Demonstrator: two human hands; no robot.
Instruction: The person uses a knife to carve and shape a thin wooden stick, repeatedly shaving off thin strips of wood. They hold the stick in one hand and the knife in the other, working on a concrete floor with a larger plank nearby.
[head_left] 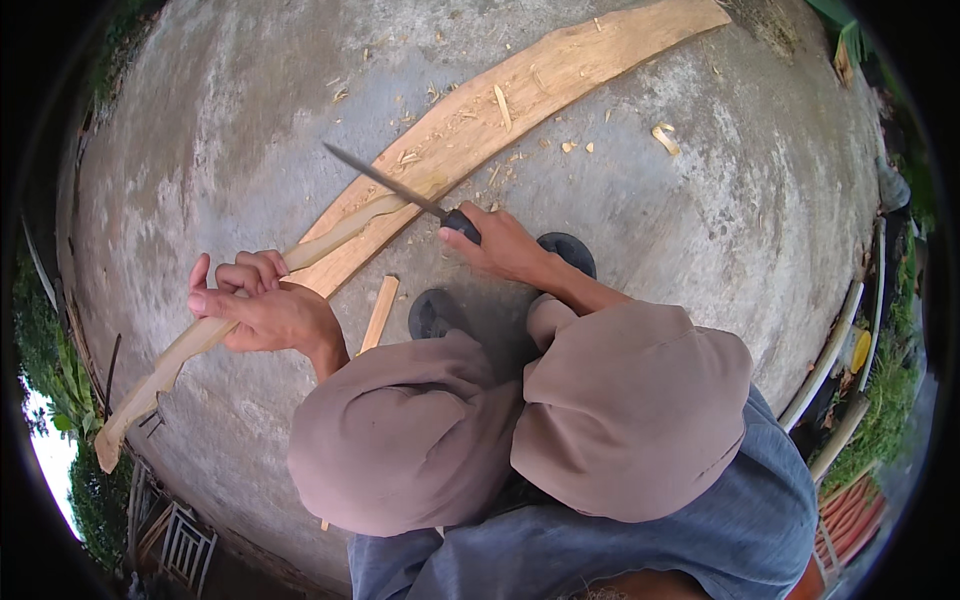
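Observation:
My left hand [262, 315] is closed round a long, pale strip of wood [170, 365] with notched, uneven edges. The strip slants from the lower left up to the right, its far end over a wide wooden plank [480, 105] on the ground. In my right hand [492, 240] is a knife [385, 180] with a dark handle and a long, narrow blade. The blade points to the upper left and crosses the strip near its far end; I cannot tell whether its edge touches the wood.
Wood shavings [502, 108] lie on the plank, and a curled shaving [665, 139] rests on the concrete floor [740, 220]. A small wooden slat [380, 312] lies by my left knee. My dark shoes [567, 252] are close below the knife. Poles [828, 355] and plants edge the right side.

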